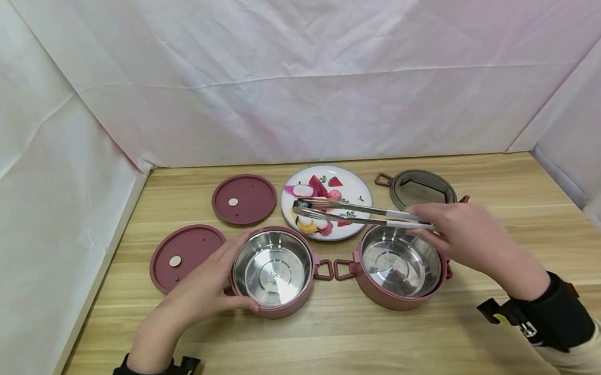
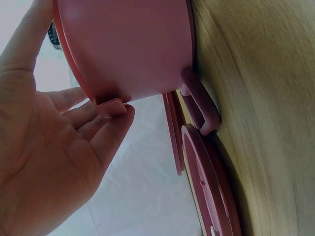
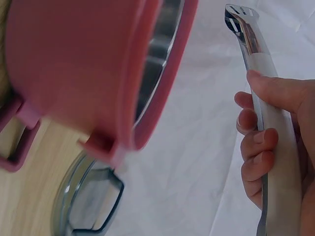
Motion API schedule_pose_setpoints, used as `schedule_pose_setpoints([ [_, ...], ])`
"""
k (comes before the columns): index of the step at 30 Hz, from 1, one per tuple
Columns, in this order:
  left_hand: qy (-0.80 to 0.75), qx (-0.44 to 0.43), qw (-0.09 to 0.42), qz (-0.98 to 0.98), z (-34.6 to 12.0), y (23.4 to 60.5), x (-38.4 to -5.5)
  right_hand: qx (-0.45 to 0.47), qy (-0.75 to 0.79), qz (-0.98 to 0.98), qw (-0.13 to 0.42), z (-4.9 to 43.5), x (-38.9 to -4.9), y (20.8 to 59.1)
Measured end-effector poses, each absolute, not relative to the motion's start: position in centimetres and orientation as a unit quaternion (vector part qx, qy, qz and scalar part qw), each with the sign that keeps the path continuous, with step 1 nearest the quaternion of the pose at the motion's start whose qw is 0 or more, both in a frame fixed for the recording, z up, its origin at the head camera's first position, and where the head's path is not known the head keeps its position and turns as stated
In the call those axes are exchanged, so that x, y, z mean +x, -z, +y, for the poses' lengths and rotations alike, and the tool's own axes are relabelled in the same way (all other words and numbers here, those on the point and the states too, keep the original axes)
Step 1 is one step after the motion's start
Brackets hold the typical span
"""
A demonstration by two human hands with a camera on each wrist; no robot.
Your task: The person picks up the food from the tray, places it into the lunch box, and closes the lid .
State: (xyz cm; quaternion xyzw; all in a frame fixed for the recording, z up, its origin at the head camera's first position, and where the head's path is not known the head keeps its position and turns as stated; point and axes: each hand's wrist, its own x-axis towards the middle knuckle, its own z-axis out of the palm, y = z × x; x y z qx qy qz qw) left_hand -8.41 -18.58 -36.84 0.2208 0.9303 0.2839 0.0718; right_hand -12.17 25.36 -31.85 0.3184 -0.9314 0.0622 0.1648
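My left hand [image 1: 202,283] holds the left pink pot [image 1: 309,293] at its side, thumb by the near rim and fingers along the far rim; in the left wrist view fingertips touch a small tab [image 2: 112,107] on its wall. Metal tongs [image 1: 355,214] with pale grips are held in my right hand [image 1: 465,236], above the right pink pot [image 1: 389,299]. Their tips reach over a white plate [image 1: 356,198] bearing toy food pieces, a yellow one [image 1: 308,228] among them. Nothing shows between the tong tips [image 3: 241,17]. Both pots have bare steel insides.
Two maroon lids [image 1: 244,200] with white dots lie at the left, the nearer one [image 1: 199,248] partly behind my left hand. A glass lid [image 1: 420,186] with a handle lies at the back right, behind the right pot. White cloth walls [image 1: 295,117] border the wooden table.
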Motion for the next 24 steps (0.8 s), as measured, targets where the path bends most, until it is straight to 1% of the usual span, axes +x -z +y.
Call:
schedule_pose_setpoints([
  [3, -0.282, 0.219, 0.072, 0.931, -18.6, 36.8, -8.4, 0.328, -0.064, -0.930, 0.153, 24.5, -11.8, 31.5],
  [17, -0.288, 0.225, 0.070, 0.928, -18.6, 36.7, -8.4, 0.341, -0.043, -0.937, 0.065, 21.3, -11.0, 30.2],
  [24, -0.279, 0.233, 0.058, 0.930, -18.6, 36.9, -8.4, 0.354, -0.034, -0.934, 0.040, 20.1, -11.0, 29.9],
])
